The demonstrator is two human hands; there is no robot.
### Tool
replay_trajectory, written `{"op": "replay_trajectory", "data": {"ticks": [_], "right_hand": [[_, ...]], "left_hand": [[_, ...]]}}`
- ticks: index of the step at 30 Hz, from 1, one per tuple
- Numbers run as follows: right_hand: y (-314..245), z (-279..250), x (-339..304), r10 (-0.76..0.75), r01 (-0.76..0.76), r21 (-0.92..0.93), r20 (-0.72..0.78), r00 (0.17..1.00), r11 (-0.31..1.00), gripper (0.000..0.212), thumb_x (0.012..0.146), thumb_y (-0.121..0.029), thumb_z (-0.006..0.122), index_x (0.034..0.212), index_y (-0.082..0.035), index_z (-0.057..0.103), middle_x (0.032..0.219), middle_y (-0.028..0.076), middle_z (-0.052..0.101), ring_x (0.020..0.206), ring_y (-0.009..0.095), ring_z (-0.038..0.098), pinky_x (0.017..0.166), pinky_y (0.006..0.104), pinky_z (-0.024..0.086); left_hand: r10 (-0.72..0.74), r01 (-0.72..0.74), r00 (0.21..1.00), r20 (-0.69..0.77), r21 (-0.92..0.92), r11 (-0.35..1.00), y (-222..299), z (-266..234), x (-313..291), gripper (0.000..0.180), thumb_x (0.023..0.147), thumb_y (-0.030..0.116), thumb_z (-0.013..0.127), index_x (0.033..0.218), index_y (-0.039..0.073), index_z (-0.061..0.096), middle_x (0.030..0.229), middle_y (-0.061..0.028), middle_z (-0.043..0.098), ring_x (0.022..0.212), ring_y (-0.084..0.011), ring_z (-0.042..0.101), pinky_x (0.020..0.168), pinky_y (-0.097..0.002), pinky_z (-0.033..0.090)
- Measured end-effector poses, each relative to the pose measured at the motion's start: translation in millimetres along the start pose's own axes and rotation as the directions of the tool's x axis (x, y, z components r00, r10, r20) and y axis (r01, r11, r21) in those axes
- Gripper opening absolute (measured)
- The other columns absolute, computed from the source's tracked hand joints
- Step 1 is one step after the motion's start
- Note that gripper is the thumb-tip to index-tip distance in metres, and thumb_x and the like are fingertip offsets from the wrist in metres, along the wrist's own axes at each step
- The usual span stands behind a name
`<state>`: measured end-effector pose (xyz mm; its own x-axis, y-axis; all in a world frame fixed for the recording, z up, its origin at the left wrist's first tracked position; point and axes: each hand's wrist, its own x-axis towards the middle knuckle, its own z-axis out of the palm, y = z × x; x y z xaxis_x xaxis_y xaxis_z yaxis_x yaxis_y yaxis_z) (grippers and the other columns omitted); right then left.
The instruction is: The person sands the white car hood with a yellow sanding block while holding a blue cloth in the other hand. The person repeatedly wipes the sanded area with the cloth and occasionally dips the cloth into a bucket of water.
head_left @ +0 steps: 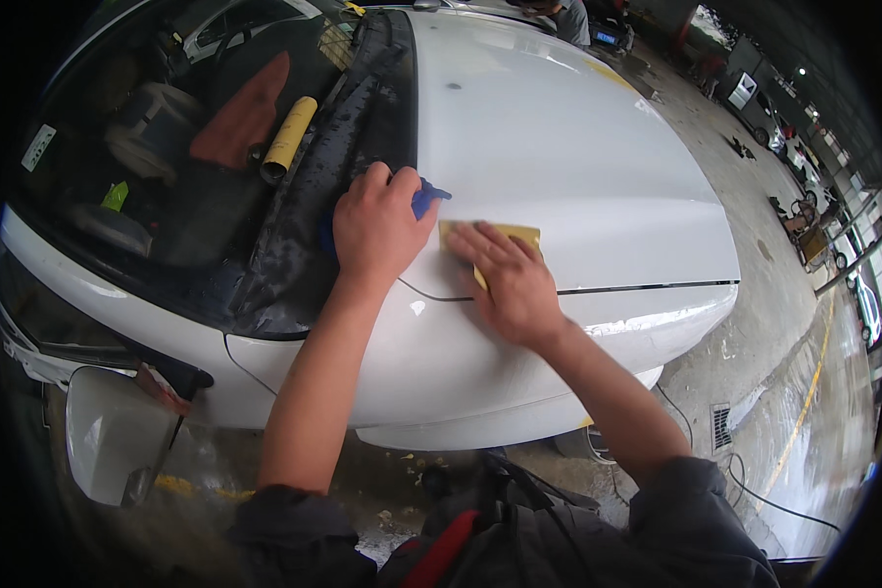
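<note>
My left hand [379,218] is closed around a crumpled blue cloth [427,199] at the rear edge of the white car hood [559,167], beside the windshield base. Most of the cloth is hidden by the fingers. To its right, my right hand [505,279] presses a yellow sheet of sandpaper [521,235] against the white surface where the hood meets the fender [431,363]. Its fingers lie over the sheet and are slightly blurred.
A yellow cardboard tube [290,139] rests on the windshield. The side mirror [118,436] juts out at lower left. Black cables [779,505] lie on the floor at right, by a drain grate [721,427]. A person [570,20] stands beyond the car.
</note>
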<state>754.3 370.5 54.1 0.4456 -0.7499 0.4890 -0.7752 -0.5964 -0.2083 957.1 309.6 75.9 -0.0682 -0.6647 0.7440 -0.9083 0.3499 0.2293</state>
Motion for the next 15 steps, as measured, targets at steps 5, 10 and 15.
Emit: {"op": "replay_trajectory", "data": {"ticks": [5,10,15], "right_hand": [[-15.1,-4.1,-44.7,0.034,-0.024,-0.106,0.086,0.996,0.994,0.051,0.099,-0.026,0.070,0.147,-0.013,0.064,0.160,0.008,0.056,0.148,0.030,0.052,0.122,0.0521,0.040],[10.8,-1.2,12.0,-0.036,0.035,-0.029,-0.044,0.998,0.999,0.040,0.102,-0.023,0.064,0.141,-0.013,0.068,0.148,0.006,0.067,0.138,0.030,0.061,0.112,0.0415,0.050],[25.3,-40.0,37.6,0.516,-0.536,0.477,0.185,0.836,0.696,0.066,0.113,-0.055,0.043,0.103,0.008,0.060,0.074,0.022,0.063,0.071,0.032,0.059,0.071,0.0473,0.047]], "left_hand": [[0.021,-0.021,1.000,-0.012,-0.003,1.000,-4.8,1.3,-6.0,0.026,0.081,0.029,0.088,0.089,0.012,0.070,0.093,-0.0080,0.063,0.088,-0.0311,0.069,0.074,-0.0429,0.058],[-0.023,0.023,1.000,0.002,0.000,1.000,0.0,-5.1,-3.3,0.028,0.082,0.027,0.089,0.091,0.013,0.067,0.093,-0.0075,0.064,0.088,-0.0326,0.069,0.074,-0.0439,0.058],[-0.042,0.041,0.999,0.009,0.062,0.997,-7.0,-8.2,-2.4,0.028,0.084,0.029,0.088,0.094,0.012,0.068,0.095,-0.0086,0.065,0.091,-0.0326,0.070,0.077,-0.0445,0.058]]}}
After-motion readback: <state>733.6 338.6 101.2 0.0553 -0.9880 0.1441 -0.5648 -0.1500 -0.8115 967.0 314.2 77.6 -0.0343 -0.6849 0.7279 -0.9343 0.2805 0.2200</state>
